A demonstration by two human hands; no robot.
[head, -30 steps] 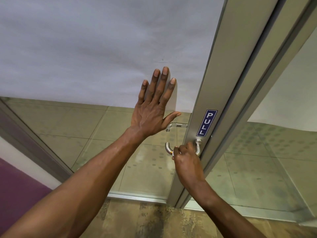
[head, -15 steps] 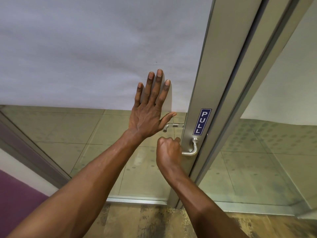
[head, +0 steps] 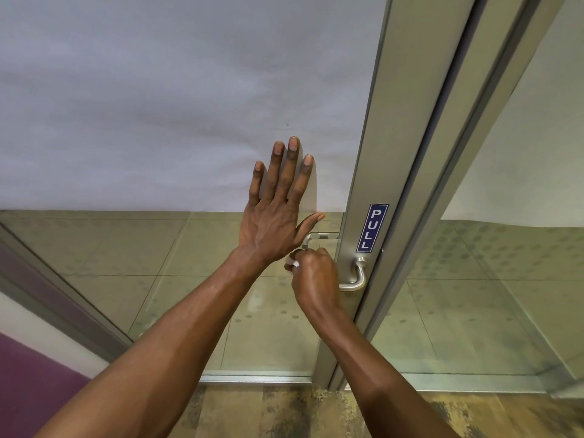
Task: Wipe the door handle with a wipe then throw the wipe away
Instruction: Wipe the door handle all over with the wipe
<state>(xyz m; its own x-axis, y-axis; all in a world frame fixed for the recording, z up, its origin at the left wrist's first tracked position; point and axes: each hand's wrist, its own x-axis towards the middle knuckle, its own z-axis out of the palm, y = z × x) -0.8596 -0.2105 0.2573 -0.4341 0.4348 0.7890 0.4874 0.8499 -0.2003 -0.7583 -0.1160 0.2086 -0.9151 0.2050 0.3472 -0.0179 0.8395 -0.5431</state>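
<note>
Head view, downward, near door

Brushed-metal lever handle on the door's grey stile, just below a blue PULL sign; round post at the stile, bend downward, bar running left and mostly hidden under a closed fist. Scrap of white wipe showing at the fist's left edge, bunched small, near the bar's free end; the rest concealed.

The right hand covers the free end of the door handle. Only a white sliver of the wipe shows past its knuckles.
</note>
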